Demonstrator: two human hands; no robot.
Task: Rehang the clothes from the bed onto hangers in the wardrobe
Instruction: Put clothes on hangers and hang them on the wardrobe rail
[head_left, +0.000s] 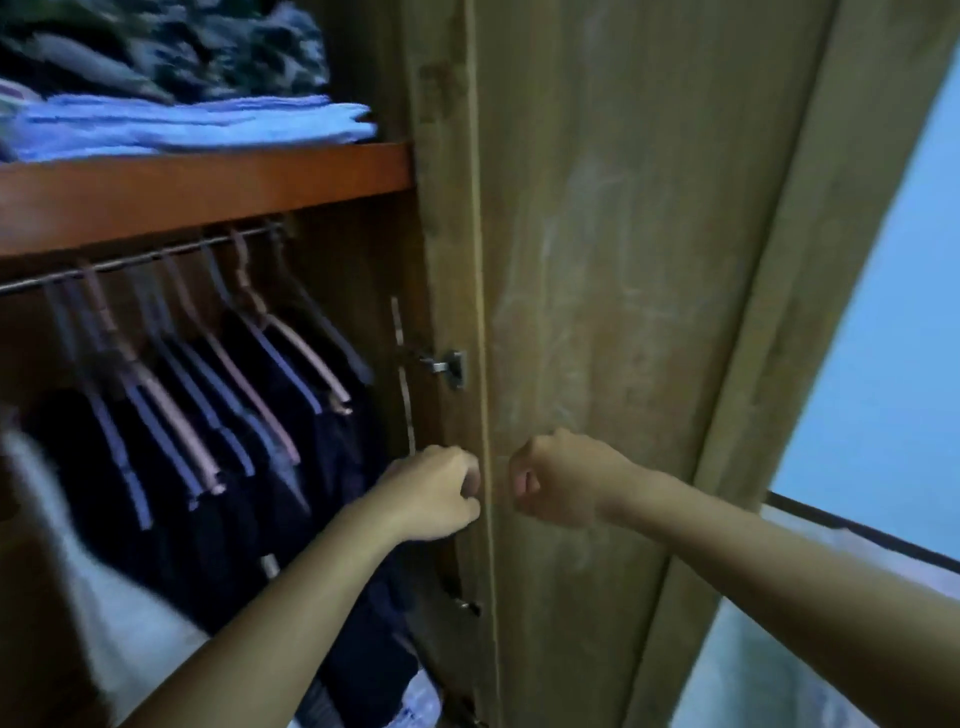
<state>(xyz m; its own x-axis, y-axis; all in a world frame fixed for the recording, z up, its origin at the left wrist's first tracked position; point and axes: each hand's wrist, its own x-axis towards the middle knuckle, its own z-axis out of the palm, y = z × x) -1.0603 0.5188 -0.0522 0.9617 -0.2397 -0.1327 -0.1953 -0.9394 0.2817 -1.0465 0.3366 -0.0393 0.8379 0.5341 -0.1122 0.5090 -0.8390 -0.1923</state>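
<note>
The wardrobe stands open, with a metal rail (130, 262) under an orange-brown shelf (208, 192). Several hangers (291, 358) on the rail carry dark clothes (223, 519). My left hand (436, 488) has its fingers curled just inside the wardrobe, by the pale vertical edge strip. On the other side of that strip, my right hand (561, 478) is a closed fist against the wooden door panel (623, 260). I see nothing held in either hand. The view is blurred.
Folded blue clothes (197, 124) and darker ones lie on the shelf. A metal hinge (447, 368) sits above my hands. A white garment (119, 613) hangs at lower left. A blue wall (893, 364) and white fabric with a dark edge (831, 649) are at right.
</note>
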